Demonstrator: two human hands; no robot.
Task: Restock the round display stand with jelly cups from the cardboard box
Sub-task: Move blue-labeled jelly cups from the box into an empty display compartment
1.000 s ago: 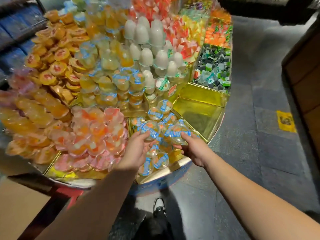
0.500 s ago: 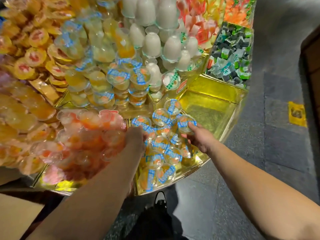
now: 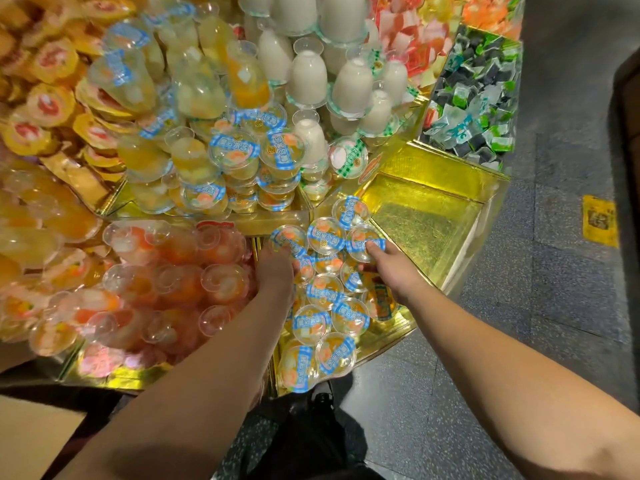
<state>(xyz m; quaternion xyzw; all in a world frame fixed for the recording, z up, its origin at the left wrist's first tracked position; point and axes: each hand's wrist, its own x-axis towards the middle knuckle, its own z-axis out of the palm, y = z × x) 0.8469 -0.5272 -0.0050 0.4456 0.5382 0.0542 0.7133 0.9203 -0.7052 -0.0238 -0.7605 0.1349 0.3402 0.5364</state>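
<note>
Clear jelly cups with blue-and-white lids (image 3: pixel 323 291) lie piled in a gold-lined compartment (image 3: pixel 388 336) at the near edge of the round display stand. My left hand (image 3: pixel 275 270) is at the pile's left side, fingers curled on one lidded jelly cup (image 3: pixel 289 239). On the right side of the pile, my right hand (image 3: pixel 393 270) pinches another jelly cup (image 3: pixel 363 242), thumb on its lid. A corner of the cardboard box (image 3: pixel 34 441) shows at the bottom left; its inside is out of view.
To the right of the pile is a bare gold compartment (image 3: pixel 422 216). Orange-pink cups (image 3: pixel 166 282) fill the compartment on the left, white pudding cups (image 3: pixel 308 74) and yellow cups (image 3: pixel 194 88) are stacked behind. Dark and green wrapped sweets (image 3: pixel 474 109) lie far right. Grey floor (image 3: pixel 554 306) runs alongside.
Both hands have moved further into the compartment with their cups, toward the back of the pile. The camera has come closer and tilted down over the stand.
</note>
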